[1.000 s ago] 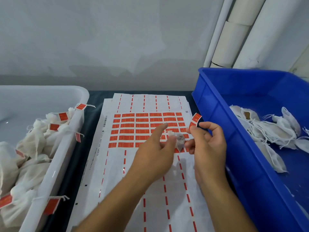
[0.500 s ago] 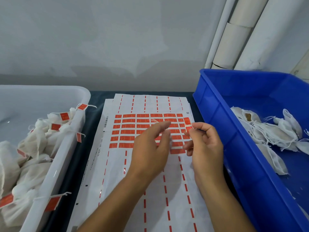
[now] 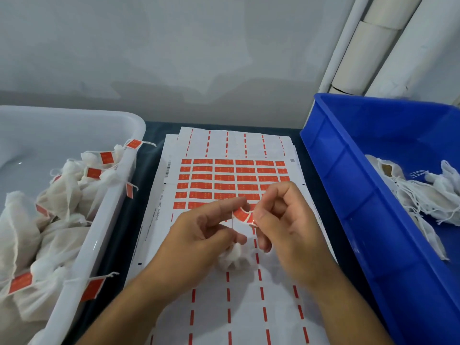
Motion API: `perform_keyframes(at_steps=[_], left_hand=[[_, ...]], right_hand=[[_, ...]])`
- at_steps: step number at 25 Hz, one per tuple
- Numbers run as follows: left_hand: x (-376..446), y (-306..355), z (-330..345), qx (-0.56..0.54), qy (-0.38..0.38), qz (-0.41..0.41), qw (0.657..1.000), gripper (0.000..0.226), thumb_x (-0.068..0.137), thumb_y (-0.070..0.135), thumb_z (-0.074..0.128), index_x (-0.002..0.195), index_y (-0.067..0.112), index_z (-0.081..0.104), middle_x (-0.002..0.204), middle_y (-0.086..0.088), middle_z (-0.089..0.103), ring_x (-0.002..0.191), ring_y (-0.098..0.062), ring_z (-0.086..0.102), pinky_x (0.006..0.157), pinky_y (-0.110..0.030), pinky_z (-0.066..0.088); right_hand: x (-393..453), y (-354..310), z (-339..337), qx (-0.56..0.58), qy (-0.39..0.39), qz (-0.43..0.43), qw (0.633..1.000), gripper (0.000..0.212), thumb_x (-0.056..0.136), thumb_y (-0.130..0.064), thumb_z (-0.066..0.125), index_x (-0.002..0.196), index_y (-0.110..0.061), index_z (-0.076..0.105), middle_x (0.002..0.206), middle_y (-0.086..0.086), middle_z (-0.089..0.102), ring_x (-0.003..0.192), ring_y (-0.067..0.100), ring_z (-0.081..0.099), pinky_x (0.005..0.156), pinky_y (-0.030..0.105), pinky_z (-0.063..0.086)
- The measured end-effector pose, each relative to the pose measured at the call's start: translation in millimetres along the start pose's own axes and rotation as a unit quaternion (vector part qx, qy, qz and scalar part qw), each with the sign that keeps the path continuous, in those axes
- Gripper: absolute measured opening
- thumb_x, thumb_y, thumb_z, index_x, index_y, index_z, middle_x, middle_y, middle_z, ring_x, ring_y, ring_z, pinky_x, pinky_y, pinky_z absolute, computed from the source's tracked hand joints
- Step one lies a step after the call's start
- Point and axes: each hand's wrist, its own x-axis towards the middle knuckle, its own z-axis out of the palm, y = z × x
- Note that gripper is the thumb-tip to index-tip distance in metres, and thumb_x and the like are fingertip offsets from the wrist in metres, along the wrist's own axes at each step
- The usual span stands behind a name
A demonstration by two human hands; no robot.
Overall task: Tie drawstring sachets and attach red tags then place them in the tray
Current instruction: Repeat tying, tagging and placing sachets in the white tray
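- Your left hand (image 3: 199,230) pinches the thin string (image 3: 232,221) of a small white sachet (image 3: 231,256), which hangs just under your fingers, above the sticker sheet (image 3: 224,302) on the surface.
- Your right hand (image 3: 283,220) pinches one red tag (image 3: 242,216), peeled and curved, with the sticky side probably toward the string.
- The key relation: the string runs up and down, and the tag lies just right of it, its long side across the string. The two look very near or touching; I cannot tell which.
- The right hand is nearer to the tag, so I judge it should fold the tag around the string.
- The white tray (image 3: 109,220) with finished sachets stands at your left; the blue bin (image 3: 348,185) with untagged ones at your right.
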Motion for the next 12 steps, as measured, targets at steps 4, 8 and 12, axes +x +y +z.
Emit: perform_keyframes(at_steps=[4, 8, 12], left_hand=[[-1.6, -7.7, -1.1, -0.024, -0.031, 0.004, 0.999, 0.049, 0.099, 0.001, 0.056, 0.132, 0.036, 0.063, 0.119, 0.015, 0.072, 0.094, -0.014, 0.073, 0.085, -0.022, 0.058], [-2.5, -8.3, -3.6, -0.077, -0.059, 0.035, 0.995, 0.054, 0.088, 0.003, 0.057, 0.133, 0.03, 0.065, 0.122, 0.008, 0.072, 0.097, -0.02, 0.072, 0.084, -0.026, 0.057], [-3.1, -9.5, -2.0, -0.105, -0.086, 0.04, 0.99, 0.051, 0.091, 0.005, 0.055, 0.136, 0.028, 0.063, 0.125, 0.006, 0.07, 0.107, -0.019, 0.069, 0.081, -0.027, 0.057]], right_hand=[[-2.6, -4.5, -0.3, 0.042, -0.051, -0.034, 0.997, 0.013, 0.092, -0.023, 0.066, 0.092, -0.03, 0.055, 0.08, -0.005, 0.065, 0.06, 0.009, 0.059, 0.059, 0.021, 0.053], [-2.2, -1.3, 2.7, -0.061, -0.038, -0.025, 0.997, 0.017, 0.087, -0.03, 0.07, 0.088, -0.032, 0.053, 0.082, -0.001, 0.067, 0.073, 0.018, 0.066, 0.065, 0.034, 0.06], [-4.8, -0.9, 7.9, -0.177, -0.006, -0.025, 0.984, 0.022, 0.087, -0.033, 0.073, 0.087, -0.03, 0.051, 0.082, 0.0, 0.068, 0.075, 0.026, 0.069, 0.064, 0.048, 0.062]])
